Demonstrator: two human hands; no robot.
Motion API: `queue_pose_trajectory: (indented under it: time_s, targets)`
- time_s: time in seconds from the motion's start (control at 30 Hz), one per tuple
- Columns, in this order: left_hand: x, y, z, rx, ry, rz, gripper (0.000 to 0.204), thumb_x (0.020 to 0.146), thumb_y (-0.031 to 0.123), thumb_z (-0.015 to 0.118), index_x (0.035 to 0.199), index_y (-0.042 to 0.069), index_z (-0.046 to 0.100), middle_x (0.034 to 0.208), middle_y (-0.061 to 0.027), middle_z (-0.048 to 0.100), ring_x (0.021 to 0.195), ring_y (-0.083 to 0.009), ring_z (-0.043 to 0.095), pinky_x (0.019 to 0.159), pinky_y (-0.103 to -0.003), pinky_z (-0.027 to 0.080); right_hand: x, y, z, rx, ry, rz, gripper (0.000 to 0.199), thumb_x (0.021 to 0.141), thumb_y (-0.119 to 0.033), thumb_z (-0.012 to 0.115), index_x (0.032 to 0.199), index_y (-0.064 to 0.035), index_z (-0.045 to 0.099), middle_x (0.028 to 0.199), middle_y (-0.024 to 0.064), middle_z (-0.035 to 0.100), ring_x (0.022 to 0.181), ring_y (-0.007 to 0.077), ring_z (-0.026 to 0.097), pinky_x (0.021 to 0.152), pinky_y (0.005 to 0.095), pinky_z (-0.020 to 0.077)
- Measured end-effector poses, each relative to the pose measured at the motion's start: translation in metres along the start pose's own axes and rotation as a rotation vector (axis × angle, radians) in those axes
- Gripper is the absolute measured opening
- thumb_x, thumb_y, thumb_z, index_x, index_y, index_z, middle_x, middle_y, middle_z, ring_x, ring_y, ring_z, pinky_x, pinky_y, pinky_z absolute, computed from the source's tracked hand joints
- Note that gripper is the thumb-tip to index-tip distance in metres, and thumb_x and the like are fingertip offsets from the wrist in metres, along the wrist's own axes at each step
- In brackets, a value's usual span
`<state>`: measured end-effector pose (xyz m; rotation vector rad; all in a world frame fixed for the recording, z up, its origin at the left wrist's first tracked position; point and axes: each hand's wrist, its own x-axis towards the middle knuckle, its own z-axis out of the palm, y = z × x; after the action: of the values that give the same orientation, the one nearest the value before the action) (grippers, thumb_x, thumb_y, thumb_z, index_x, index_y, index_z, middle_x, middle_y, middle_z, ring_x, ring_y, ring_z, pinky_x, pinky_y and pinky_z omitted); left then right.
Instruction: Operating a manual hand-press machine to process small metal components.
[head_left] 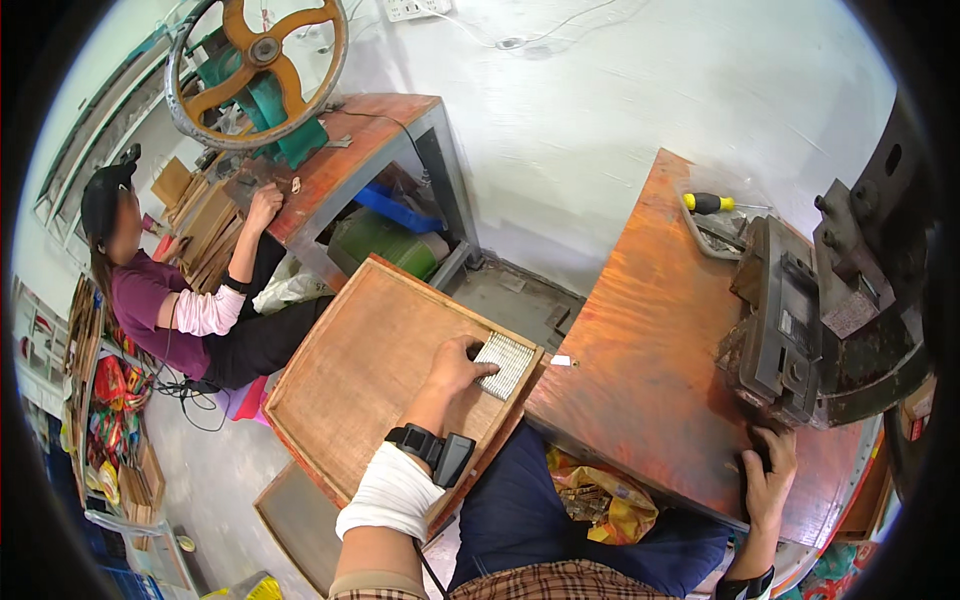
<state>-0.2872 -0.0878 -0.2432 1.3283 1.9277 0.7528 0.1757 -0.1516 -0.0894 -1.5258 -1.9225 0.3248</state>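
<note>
A shallow wooden tray (350, 390) lies tilted at the left of my lap, its right corner beside the orange-brown work table (640, 330). In its right corner sits a block of small, pale, ridged strips (505, 362), packed side by side. My left hand (462, 368) is closed on the block's left side, thumb and bent fingers against it. My right hand (770, 472) rests at the table's near edge, below the dark metal press (785, 325). Its thumb and curled fingers are apart, with nothing seen between them.
Behind the press, a clear plastic tray (715, 245) holds a yellow-and-black screwdriver (712, 203). A yellow-red bag (610, 500) hangs below the table edge. Left, a person in purple (170, 295) sits at another bench (375, 125) with a large handwheel (262, 52). A second wooden tray (300, 520) lies lower down.
</note>
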Motion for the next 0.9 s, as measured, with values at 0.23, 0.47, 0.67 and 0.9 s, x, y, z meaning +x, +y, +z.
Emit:
queue_pose_trajectory:
  time_s: [0.23, 0.47, 0.67, 0.9]
  targets:
    - [0.000, 0.000, 0.004, 0.086, 0.015, -0.003, 0.047, 0.063, 0.023, 0.083, 0.102, 0.002, 0.067, 0.092, -0.0170, 0.068, 0.085, -0.0268, 0.066, 0.077, -0.034, 0.051, -0.003, 0.004, 0.001, -0.027, -0.003, 0.007, 0.027, 0.074, -0.002, 0.060, 0.101, 0.0038, 0.061, 0.106, 0.0163, 0.056, 0.102, 0.0291, 0.054, 0.089, 0.0342, 0.0433]
    - [-0.017, 0.032, 0.003, 0.344, 0.060, 0.011, 0.040, 0.062, 0.020, 0.074, 0.097, 0.002, 0.066, 0.097, -0.0190, 0.064, 0.092, -0.0338, 0.062, 0.080, -0.039, 0.050, -0.002, 0.001, 0.000, -0.042, 0.003, 0.001, 0.028, 0.073, -0.004, 0.062, 0.101, 0.0031, 0.061, 0.102, 0.0161, 0.057, 0.098, 0.0301, 0.055, 0.086, 0.0343, 0.0435]
    - [-0.015, 0.011, 0.007, 0.283, 0.185, 0.044, 0.045, 0.062, 0.019, 0.073, 0.102, 0.001, 0.063, 0.102, -0.0196, 0.060, 0.098, -0.0358, 0.058, 0.082, -0.041, 0.049, -0.004, 0.000, -0.001, -0.013, 0.009, 0.039, 0.030, 0.071, -0.008, 0.066, 0.099, 0.0024, 0.062, 0.103, 0.0177, 0.058, 0.101, 0.0352, 0.053, 0.089, 0.0399, 0.0418]
    - [-0.026, 0.018, -0.004, 0.005, 0.160, -0.062, 0.039, 0.067, 0.020, 0.072, 0.099, -0.002, 0.067, 0.087, -0.0195, 0.068, 0.081, -0.0287, 0.067, 0.073, -0.037, 0.053, 0.001, 0.002, 0.003, -0.019, 0.078, -0.043, 0.033, 0.064, -0.006, 0.073, 0.096, -0.0011, 0.064, 0.101, 0.0172, 0.060, 0.098, 0.0363, 0.053, 0.085, 0.0428, 0.0432]
